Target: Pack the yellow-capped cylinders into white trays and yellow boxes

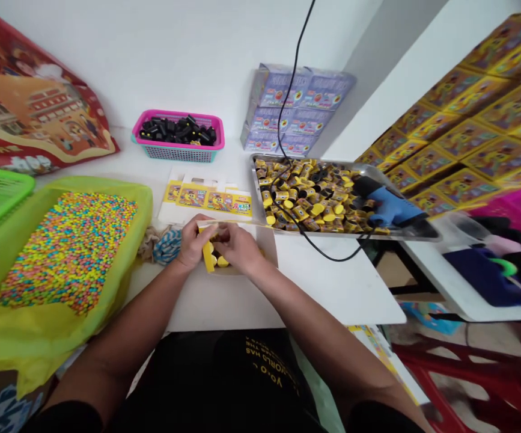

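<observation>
From my remote view I see the left hand (192,242) and the right hand (238,246) close together over a yellow carton (208,255), which sits on the white table (332,288) directly in front of the person. Both hands are curled around the top of it, and the fingers are pressed together, not spread. I cannot tell exactly which part each finger pinches. Inside the carton I can see some small cups with yellow caps (222,261).

Just behind the hands lie flat printed yellow cards (206,201); their colourful title is too small for me to read. To the left is a yellow-green bag (140,201) full of multicoloured candies (66,252). Farther ahead, a pink basket (174,114) holds black pieces (176,133). On the right, a metal tray (260,180) carries many cups with yellow labels (305,204) and a blue glue gun (389,206), and its black cable (292,78) runs across the tray. Wrapped purple packs (296,108) stand beyond it. The person's black shirt (219,379) shows yellow words, upside down for me: "WORLD HAS" and "YO-O".
</observation>
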{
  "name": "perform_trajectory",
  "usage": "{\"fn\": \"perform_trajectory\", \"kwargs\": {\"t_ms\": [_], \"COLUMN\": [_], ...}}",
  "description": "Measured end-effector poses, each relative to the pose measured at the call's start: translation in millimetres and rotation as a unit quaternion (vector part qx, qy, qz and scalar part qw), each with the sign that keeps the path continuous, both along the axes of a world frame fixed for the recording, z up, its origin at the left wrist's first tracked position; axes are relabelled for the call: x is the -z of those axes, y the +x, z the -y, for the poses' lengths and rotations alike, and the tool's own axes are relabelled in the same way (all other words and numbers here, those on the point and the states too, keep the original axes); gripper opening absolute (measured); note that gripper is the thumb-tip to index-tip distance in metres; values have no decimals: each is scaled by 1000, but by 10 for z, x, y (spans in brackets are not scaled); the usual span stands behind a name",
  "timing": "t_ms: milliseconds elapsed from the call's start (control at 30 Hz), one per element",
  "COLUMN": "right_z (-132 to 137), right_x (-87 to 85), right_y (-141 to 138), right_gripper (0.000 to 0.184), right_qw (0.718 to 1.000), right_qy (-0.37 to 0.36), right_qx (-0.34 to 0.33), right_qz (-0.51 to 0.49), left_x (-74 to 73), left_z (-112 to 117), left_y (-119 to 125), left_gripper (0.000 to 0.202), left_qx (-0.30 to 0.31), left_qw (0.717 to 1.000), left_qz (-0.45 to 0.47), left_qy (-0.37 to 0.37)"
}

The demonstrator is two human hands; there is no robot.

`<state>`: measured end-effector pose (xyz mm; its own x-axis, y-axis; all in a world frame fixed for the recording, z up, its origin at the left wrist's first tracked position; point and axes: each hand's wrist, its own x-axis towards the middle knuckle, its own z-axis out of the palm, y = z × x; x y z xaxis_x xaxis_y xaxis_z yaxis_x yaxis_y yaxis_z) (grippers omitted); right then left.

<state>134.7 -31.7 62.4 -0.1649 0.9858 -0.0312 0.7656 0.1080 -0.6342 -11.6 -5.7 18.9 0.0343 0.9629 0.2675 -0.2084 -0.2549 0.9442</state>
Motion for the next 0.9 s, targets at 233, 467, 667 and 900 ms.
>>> {"fn": "perform_trajectory", "kwargs": {"t_ms": [233, 467, 667, 900], "right_z": [-43, 1, 202, 97], "right_x": [-82, 8, -42, -67], "right_y": [31, -14, 100, 1097], "right_gripper": [28, 13, 10, 19], "right_qw": [989, 989, 969, 879], "right_qy": [8, 73, 214, 379], "right_qx": [-98, -92, -120, 236], "right_qz": [107, 91, 33, -171], "left_x": [-32, -2, 58, 71], "left_z": [-18, -30, -79, -88], "left_y": [-14, -10, -25, -18], "left_gripper": [38, 39, 34, 41], "left_qx": [-20, -15, -33, -70], "left_qw": [1000, 1000, 999, 996], "left_qz": [2, -3, 21, 32], "left_qy": [0, -1, -19, -45]}}
